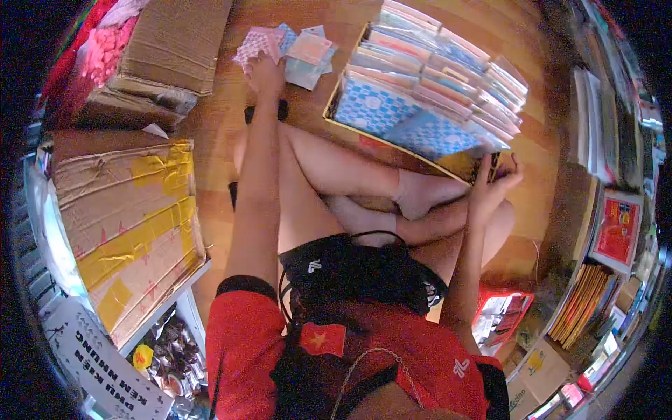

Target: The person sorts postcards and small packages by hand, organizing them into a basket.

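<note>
My left hand [265,75] reaches forward to the floor, its fingers closed on a pink checkered packet [257,46]. Beside it lie a blue checkered packet [285,36] and several loose pale blue and pink packets [306,59]. A yellow-edged box [399,144] in front of my crossed legs is filled with rows of upright pink and blue packets [375,106]. At the box's near right corner is my right hand [490,183], fingers closed on the edge with the thumb apart.
On the left stand an open carton [168,52] with pink items and a taped cardboard box [129,224]. A bin of small wrapped items [175,350] is lower left. Shelves with books [582,304] line the right, near a red basket [501,318].
</note>
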`<action>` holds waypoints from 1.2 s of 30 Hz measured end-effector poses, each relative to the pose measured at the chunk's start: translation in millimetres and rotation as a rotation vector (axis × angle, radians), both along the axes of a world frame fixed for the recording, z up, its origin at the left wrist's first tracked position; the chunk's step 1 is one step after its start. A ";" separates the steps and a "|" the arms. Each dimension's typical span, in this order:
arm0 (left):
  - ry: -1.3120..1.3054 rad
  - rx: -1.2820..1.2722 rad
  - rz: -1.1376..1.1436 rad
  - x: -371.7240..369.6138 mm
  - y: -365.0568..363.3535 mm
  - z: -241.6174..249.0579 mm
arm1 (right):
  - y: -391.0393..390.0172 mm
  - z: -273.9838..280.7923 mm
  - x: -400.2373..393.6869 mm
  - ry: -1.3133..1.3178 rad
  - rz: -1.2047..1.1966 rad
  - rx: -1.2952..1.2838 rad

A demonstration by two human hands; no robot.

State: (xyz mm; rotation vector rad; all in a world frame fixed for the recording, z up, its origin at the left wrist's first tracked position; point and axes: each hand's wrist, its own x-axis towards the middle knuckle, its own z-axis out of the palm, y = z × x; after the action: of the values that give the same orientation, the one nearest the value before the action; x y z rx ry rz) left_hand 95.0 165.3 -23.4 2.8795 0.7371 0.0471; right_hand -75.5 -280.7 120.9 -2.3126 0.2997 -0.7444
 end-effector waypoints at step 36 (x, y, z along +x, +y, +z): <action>-0.417 -0.861 -0.120 -215.3 -147.3 216.7 | 21.4 93.2 -71.8 0.213 0.244 -0.025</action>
State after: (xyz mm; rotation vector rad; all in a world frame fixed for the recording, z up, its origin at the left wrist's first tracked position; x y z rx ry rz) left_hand -120.3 18.0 193.4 1.9894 0.3661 0.2405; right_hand -147.2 -259.3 214.1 -2.4002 0.0994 -0.3837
